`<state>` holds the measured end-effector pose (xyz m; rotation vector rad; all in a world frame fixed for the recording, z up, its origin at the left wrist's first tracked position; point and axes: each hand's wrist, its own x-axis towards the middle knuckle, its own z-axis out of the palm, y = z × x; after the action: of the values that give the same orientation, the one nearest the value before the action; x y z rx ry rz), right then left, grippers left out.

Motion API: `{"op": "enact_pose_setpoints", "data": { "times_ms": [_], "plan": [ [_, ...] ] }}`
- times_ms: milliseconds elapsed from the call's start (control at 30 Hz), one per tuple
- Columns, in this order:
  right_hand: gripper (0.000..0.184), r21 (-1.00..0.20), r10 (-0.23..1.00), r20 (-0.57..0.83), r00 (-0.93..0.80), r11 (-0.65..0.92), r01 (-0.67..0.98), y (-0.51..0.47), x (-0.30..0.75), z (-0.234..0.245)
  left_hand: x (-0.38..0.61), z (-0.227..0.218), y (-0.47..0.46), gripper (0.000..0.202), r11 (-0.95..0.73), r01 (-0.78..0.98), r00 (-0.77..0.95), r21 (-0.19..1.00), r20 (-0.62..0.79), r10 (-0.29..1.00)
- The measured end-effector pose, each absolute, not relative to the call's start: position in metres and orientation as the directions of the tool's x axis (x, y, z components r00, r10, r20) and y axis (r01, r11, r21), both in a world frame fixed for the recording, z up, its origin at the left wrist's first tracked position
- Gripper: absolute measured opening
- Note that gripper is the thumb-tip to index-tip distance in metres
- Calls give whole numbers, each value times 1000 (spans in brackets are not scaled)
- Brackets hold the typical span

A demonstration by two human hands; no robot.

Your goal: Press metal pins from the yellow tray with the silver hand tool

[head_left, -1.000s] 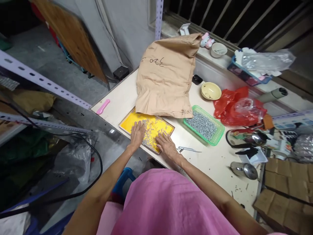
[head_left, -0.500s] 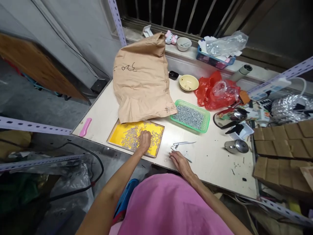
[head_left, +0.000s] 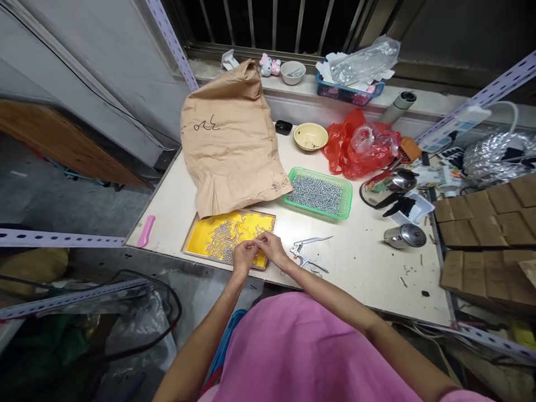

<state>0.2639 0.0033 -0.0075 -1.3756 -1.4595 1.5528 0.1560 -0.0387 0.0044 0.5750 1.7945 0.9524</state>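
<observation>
My left hand is closed in a pinch above the right part of a shallow tray with a yellow bottom. Small metal pins lie scattered over that yellow surface. Meeting it fingertip to fingertip is my right hand, also pinched. Whatever the fingers hold is too small to make out. On the table just right of my right hand rest hand pliers with splayed metal handles.
A green basket full of small metal pieces stands behind the pliers. The large brown paper bag overlaps the tray's back edge. Around them are a pink-handled item, a yellow bowl, a red plastic bag and a metal cup.
My right hand has left the table beside the pliers and moved left to meet my left hand. My left hand has lifted from the pins and shifted slightly toward me. The view has shifted.
</observation>
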Motion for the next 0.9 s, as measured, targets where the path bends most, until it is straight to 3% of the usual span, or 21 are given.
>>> {"op": "enact_pose_setpoints", "data": {
  "times_ms": [200, 300, 367, 467, 533, 633, 700, 900],
  "plan": [
    [15, -956, 905, -212, -368, -114, 269, 1, 258, -4, 142, 9, -43, 22, 613, -274, -357, 741, -671, 650],
    [18, -958, 902, -194, -385, -90, 271, -2, 252, -7, 134, 11, -45, 20, 625, -306, -339, 718, -696, 633],
    [16, -956, 900, -211, -382, -108, 273, -4, 247, -10, 132, 11, -45, 14, 630, -193, -394, 752, -648, 652],
    [8, -943, 897, -281, -342, -191, 273, -4, 240, -15, 134, 11, -44, 3, 582, 157, -507, 798, -440, 741],
    [5, -926, 895, -333, -296, -251, 281, -4, 236, -17, 137, 10, -44, 8, 531, 327, -533, 782, -311, 787],
    [6, -911, 909, -348, -229, -270, 312, -4, 230, -21, 138, 6, -44, 14, 519, 373, -551, 769, -266, 791],
    [9, -918, 925, -309, -223, -229, 323, -7, 229, -24, 137, 2, -45, 16, 549, 288, -553, 785, -333, 764],
    [24, -916, 944, -157, -291, -29, 400, -13, 231, -25, 127, -4, -42, 26, 580, -254, -414, 774, -628, 658]
  ]
}}
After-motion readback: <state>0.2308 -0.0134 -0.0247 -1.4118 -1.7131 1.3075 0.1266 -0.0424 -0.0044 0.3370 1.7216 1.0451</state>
